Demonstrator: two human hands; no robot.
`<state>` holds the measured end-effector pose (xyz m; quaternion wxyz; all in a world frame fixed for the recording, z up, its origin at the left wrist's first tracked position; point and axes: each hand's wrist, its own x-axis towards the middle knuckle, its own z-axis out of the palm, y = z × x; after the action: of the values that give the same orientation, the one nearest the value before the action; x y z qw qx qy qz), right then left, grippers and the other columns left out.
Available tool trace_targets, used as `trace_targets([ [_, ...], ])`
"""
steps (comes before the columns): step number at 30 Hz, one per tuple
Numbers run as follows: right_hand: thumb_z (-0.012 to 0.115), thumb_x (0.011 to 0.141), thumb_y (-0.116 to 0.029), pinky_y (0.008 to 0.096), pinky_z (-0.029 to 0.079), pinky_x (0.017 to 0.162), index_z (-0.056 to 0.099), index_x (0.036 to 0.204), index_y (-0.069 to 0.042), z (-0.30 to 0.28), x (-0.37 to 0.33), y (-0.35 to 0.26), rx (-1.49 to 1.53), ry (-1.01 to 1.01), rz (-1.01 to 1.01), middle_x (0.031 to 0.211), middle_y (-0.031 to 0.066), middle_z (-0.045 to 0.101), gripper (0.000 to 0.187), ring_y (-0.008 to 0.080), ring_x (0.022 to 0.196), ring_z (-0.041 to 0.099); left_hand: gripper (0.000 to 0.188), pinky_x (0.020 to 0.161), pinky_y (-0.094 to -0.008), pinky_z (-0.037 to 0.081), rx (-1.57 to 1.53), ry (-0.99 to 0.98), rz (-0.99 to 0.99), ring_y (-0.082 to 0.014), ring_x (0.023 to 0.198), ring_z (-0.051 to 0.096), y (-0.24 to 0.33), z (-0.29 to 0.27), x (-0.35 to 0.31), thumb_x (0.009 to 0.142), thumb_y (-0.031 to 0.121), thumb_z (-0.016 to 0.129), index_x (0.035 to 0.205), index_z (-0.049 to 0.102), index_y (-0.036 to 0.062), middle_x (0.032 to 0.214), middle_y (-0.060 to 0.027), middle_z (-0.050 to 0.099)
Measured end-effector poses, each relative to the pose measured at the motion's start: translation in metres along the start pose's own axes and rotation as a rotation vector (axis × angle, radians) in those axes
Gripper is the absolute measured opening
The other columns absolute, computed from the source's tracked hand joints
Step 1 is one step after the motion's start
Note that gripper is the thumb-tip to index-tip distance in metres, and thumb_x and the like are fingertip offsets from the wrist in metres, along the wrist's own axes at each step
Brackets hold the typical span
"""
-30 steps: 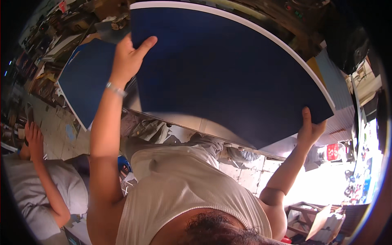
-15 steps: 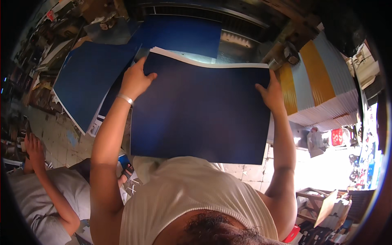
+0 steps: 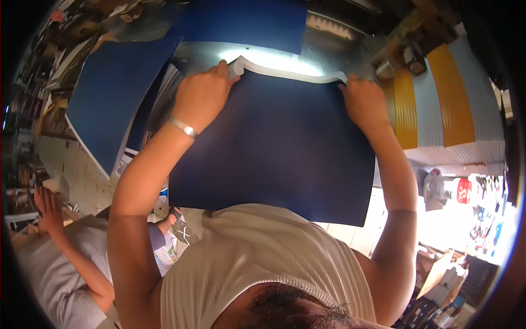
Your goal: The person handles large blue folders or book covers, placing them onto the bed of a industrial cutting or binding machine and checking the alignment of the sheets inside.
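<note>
A large stack of dark blue sheets (image 3: 274, 148) with white edges spans the space in front of my body. Its far left corner is gripped by my left hand (image 3: 204, 96), fingers closed, a metal band on the wrist. My right hand (image 3: 366, 103) is closed round the far right corner. Between the two hands the far edge bends, its corners curled up. Beyond it a brighter blue sheet (image 3: 241, 24) lies on a shiny metal surface (image 3: 208, 52).
To the left leans another blue stack (image 3: 115, 98). Piled yellow and grey corrugated sheets (image 3: 433, 93) stand on the right, near a metal machine part (image 3: 413, 59). Another person (image 3: 71, 257) sits at the lower left, one hand raised.
Both hands have turned over the far corners and closed more tightly, curling them. The stack's far edge now bends more, and the view has shifted slightly.
</note>
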<state>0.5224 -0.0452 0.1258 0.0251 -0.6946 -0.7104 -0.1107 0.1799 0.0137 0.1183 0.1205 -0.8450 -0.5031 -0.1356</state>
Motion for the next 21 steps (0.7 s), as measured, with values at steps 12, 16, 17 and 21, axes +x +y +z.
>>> trace_targets([
  [12, 0.077, 0.091, -0.053, 0.0432, 0.05, 0.086, 0.07, 0.107, 0.004, -0.038, -0.041, 0.117, 0.617, 0.419, 0.297, 0.091, 0.019, 0.07, 0.059, 0.0312, 0.091, 0.067, 0.065, 0.05, -0.0399, 0.041, -0.614, 0.215, -0.346, -0.0214, 0.047, 0.053, -0.072, -0.083, -0.009, 0.097, 0.057, 0.067, 0.065, 0.063, 0.0015, 0.051, -0.0102, 0.055],
  [16, 0.075, 0.098, -0.035, 0.0319, 0.052, 0.089, 0.069, 0.122, 0.002, -0.119, -0.069, 0.181, 1.045, 0.714, 0.262, 0.112, 0.0112, 0.071, 0.045, 0.0191, 0.097, 0.067, 0.05, 0.061, -0.0281, 0.045, -1.15, 0.524, -0.21, -0.0053, 0.069, 0.055, -0.143, -0.091, -0.003, 0.101, 0.052, 0.066, 0.087, 0.072, 0.0041, 0.078, 0.005, 0.066],
  [17, 0.073, 0.1, -0.033, 0.0317, 0.053, 0.092, 0.068, 0.125, 0.002, -0.13, -0.075, 0.21, 1.16, 0.772, 0.174, 0.119, 0.0124, 0.071, 0.044, 0.0199, 0.099, 0.068, 0.044, 0.067, -0.0232, 0.044, -1.201, 0.631, -0.124, -0.0023, 0.075, 0.053, -0.15, -0.105, 0.002, 0.106, 0.045, 0.063, 0.095, 0.075, 0.0045, 0.088, 0.0093, 0.065],
  [21, 0.069, 0.102, -0.034, 0.0371, 0.056, 0.088, 0.063, 0.132, 0.006, -0.146, -0.1, 0.191, 0.926, 0.929, 0.279, 0.117, 0.0142, 0.071, 0.05, 0.0252, 0.098, 0.069, 0.042, 0.068, -0.0219, 0.043, -1.229, 0.844, -0.048, -0.001, 0.076, 0.052, -0.097, -0.126, 0.007, 0.105, 0.047, 0.064, 0.096, 0.074, 0.0077, 0.086, 0.0088, 0.063],
])
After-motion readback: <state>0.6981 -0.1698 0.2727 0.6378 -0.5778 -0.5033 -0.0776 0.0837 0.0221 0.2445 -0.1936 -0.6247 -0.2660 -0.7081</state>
